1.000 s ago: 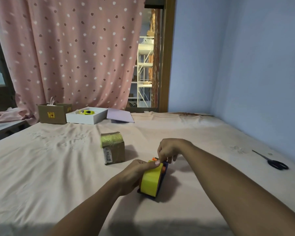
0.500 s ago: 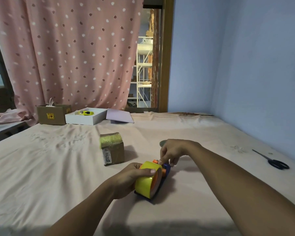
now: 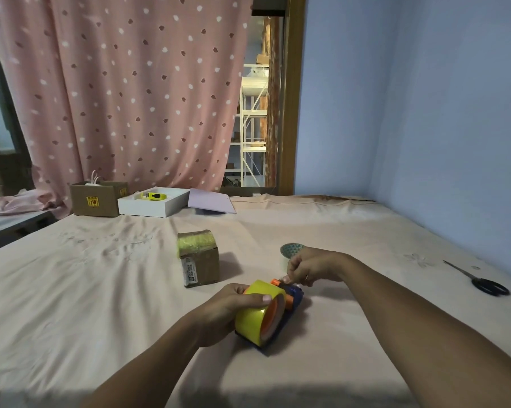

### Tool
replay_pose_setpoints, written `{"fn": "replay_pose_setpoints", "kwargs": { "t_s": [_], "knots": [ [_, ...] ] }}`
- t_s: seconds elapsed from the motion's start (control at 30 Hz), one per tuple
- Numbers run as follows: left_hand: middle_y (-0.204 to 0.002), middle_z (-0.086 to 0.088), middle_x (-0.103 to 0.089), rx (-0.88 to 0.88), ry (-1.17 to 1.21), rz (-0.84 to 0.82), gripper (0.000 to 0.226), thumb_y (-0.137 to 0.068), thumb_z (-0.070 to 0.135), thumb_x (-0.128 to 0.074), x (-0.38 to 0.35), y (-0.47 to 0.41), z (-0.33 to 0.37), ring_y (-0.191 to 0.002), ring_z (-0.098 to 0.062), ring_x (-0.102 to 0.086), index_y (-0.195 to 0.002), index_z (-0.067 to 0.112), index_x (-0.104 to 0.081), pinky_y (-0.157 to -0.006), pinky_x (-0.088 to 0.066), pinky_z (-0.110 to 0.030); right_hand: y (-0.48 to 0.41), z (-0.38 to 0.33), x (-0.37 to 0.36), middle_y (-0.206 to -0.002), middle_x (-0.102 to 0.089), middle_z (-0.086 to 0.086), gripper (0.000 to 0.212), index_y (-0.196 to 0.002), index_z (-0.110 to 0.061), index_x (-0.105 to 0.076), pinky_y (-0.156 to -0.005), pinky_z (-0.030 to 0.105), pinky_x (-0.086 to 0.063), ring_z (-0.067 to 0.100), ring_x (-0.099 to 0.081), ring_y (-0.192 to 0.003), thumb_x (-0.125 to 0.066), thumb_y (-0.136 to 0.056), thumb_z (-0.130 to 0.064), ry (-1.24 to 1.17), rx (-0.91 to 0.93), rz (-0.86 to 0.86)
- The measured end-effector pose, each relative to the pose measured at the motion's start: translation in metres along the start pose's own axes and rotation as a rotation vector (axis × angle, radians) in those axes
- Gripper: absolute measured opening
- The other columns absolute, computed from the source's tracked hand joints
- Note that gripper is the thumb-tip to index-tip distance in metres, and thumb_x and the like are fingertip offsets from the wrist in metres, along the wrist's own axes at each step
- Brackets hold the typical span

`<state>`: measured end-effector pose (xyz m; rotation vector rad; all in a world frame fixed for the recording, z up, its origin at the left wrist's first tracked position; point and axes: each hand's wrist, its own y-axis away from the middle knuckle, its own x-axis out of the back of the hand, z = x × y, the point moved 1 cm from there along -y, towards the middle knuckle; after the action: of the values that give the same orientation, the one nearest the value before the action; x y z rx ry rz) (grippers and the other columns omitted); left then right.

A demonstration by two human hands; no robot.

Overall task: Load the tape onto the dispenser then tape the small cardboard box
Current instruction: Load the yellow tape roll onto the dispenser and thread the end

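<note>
I am still loading: my left hand (image 3: 233, 304) is gripping the yellow tape roll (image 3: 258, 312) on the blue dispenser (image 3: 289, 304), near the small cardboard box (image 3: 199, 260). My right hand (image 3: 310, 266) is pinching the dispenser's far end; threading the tape end probably comes next.

black scissors (image 3: 489, 284) far right; white tray (image 3: 152, 205), brown carton (image 3: 96, 199) beyond.
</note>
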<state>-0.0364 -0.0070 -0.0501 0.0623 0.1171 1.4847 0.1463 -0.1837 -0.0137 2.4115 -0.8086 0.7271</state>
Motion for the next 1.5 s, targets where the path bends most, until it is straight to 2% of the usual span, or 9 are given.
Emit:
{"fn": "replay_pose_setpoints", "kwargs": {
  "t_s": [0.2,0.37,0.53,0.8,0.93,1.03,1.2,1.43,1.5],
  "knots": [
    [-0.098,-0.02,-0.07,-0.023,-0.025,0.028,0.069,-0.06,0.035,-0.086,0.0,0.001,0.001,-0.089,-0.029,-0.064,-0.111,-0.008,-0.07,-0.08,-0.049,-0.038,0.003,0.008,-0.002,-0.068,-0.067,0.008,0.02,-0.069,-0.011,-0.065,-0.065,0.033,-0.057,0.02,-0.064,-0.062,-0.074,-0.085,-0.002,-0.111,-0.016,0.054],
    [-0.094,-0.023,-0.07,-0.051,0.036,0.117,0.079,-0.063,0.054,-0.083,0.004,0.006,-0.004,-0.086,-0.031,-0.064,-0.106,-0.011,-0.07,-0.076,-0.049,-0.039,0.011,0.011,0.006,-0.101,-0.076,0.027,0.013,-0.082,-0.006,-0.059,-0.063,0.036,-0.063,0.034,-0.077,-0.074,-0.062,-0.088,0.006,-0.244,-0.05,0.13],
    [-0.085,-0.023,-0.066,-0.077,0.062,0.158,0.072,-0.06,0.045,-0.085,-0.001,0.012,-0.011,-0.077,-0.03,-0.06,-0.094,-0.016,-0.068,-0.07,-0.047,-0.034,0.009,0.016,-0.007,-0.075,-0.069,0.014,0.01,-0.087,-0.006,-0.059,-0.048,0.028,-0.057,0.024,-0.072,-0.061,-0.064,-0.091,0.002,-0.355,-0.176,0.061],
    [-0.075,-0.017,-0.07,-0.273,0.322,0.2,0.038,-0.058,0.034,-0.079,-0.004,0.019,0.005,-0.061,-0.024,-0.066,-0.079,0.003,-0.078,-0.062,-0.054,-0.028,0.02,0.012,-0.026,-0.086,-0.073,0.005,0.016,-0.103,-0.012,-0.07,-0.04,0.021,-0.046,0.015,-0.067,-0.063,-0.057,-0.098,-0.021,-0.804,-0.13,-0.068],
    [-0.073,-0.009,-0.07,-0.377,0.363,0.227,0.027,-0.06,0.034,-0.076,-0.009,0.02,0.032,-0.062,-0.019,-0.066,-0.074,0.011,-0.078,-0.061,-0.053,-0.029,0.01,0.001,-0.048,-0.114,-0.073,0.01,0.045,-0.132,-0.011,-0.067,-0.075,0.035,-0.059,0.024,-0.071,-0.092,-0.064,-0.094,-0.034,-1.082,0.103,-0.013],
    [-0.081,-0.012,-0.071,-0.398,0.342,0.243,0.031,-0.061,0.038,-0.075,-0.014,0.019,0.047,-0.071,-0.025,-0.066,-0.078,0.013,-0.078,-0.071,-0.05,-0.036,0.003,-0.017,-0.064,-0.145,-0.058,0.018,0.057,-0.138,-0.014,-0.064,-0.117,0.056,-0.037,0.037,-0.055,-0.132,-0.068,-0.091,-0.045,-1.217,0.218,-0.037],
    [-0.069,-0.003,-0.072,-0.404,0.342,0.26,0.018,-0.071,0.03,-0.066,-0.016,0.02,0.055,-0.061,-0.017,-0.067,-0.065,0.019,-0.079,-0.066,-0.05,-0.032,0.001,-0.031,-0.077,-0.145,-0.058,0.019,0.066,-0.14,-0.016,-0.063,-0.116,0.058,-0.035,0.04,-0.056,-0.132,-0.044,-0.098,-0.063,-1.411,0.271,-0.035],
    [-0.08,-0.008,-0.074,-0.421,0.399,0.312,0.019,-0.068,0.033,-0.074,-0.018,0.013,0.054,-0.073,-0.023,-0.069,-0.075,0.016,-0.081,-0.074,-0.052,-0.037,0.013,-0.047,-0.1,-0.139,-0.063,0.021,0.108,-0.135,-0.016,-0.067,-0.104,0.054,-0.048,0.04,-0.064,-0.123,-0.028,-0.074,-0.096,-1.518,0.285,-0.106],
    [-0.079,-0.004,-0.075,-0.449,0.439,0.339,0.013,-0.074,0.028,-0.072,-0.017,0.011,0.057,-0.076,-0.022,-0.068,-0.072,0.02,-0.081,-0.078,-0.052,-0.038,0.017,-0.052,-0.103,-0.145,-0.058,0.02,0.106,-0.14,-0.013,-0.062,-0.107,0.05,-0.047,0.037,-0.063,-0.125,-0.039,-0.074,-0.092,-1.478,0.399,-0.091]
  ]
}}
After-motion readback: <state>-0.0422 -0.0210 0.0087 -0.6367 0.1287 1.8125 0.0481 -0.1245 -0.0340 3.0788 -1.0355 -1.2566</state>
